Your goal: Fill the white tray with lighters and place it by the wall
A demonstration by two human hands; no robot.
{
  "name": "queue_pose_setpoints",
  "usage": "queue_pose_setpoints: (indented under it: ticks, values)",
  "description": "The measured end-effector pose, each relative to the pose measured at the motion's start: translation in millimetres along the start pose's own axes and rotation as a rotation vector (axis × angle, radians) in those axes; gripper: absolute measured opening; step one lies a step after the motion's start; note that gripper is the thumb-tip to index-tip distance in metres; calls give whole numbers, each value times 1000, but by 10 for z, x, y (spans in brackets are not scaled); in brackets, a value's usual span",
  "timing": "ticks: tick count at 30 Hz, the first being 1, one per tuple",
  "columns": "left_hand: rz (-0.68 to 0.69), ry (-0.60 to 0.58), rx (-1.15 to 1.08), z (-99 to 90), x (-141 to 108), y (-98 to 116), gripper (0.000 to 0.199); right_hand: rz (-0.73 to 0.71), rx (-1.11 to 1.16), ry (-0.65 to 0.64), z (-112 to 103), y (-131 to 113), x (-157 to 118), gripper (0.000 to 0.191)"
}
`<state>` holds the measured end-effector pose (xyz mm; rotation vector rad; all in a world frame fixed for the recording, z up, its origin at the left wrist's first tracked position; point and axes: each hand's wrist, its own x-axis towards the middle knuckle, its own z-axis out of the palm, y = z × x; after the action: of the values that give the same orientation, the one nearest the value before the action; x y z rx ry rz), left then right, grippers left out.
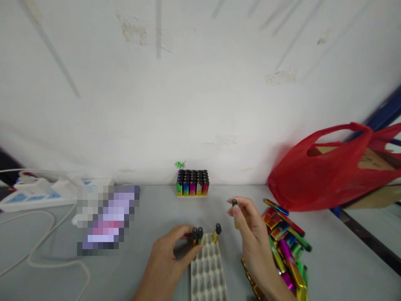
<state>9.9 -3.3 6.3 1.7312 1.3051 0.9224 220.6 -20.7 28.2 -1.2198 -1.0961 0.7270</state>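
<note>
The right hand point(250, 234) pinches one small lighter with a black cap point(234, 203) between its fingertips, held up above the grey table point(156, 234). The left hand point(169, 259) wraps around the far end of the white plastic tray with many little holes point(208, 271), touching two lighters there. Only three lighters stand in the tray, so most holes are empty. A big heap of shiny rainbow lighters point(286, 246) waits beside the right hand. A full tray of lighters point(192, 183) sits by the wall.

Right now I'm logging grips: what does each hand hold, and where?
The right hand pinches a lighter below its black cap. The left hand grips lighters standing in the white tray, by their bodies.
</note>
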Motion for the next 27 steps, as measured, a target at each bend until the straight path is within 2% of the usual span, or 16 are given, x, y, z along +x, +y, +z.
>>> queue_pose_setpoints:
  ticks: [8,14,17,20,27]
  values:
    - [2,-12,0,-12,-15,-10,12,-66,32,10,-12,29,20,18]
    - [-7,-13,-17,-1,-15,-5,11,-48,79,-118,38,-40,-55,14]
    - [-23,-3,-16,9,-4,-9,15,-47,0,-210,37,-43,-82,14]
    - [-23,-41,-48,8,10,-10,18,-56,-128,-280,25,-33,-95,15]
    - [9,-112,-78,-34,58,32,24,-261,-189,-299,-2,-78,-97,12]
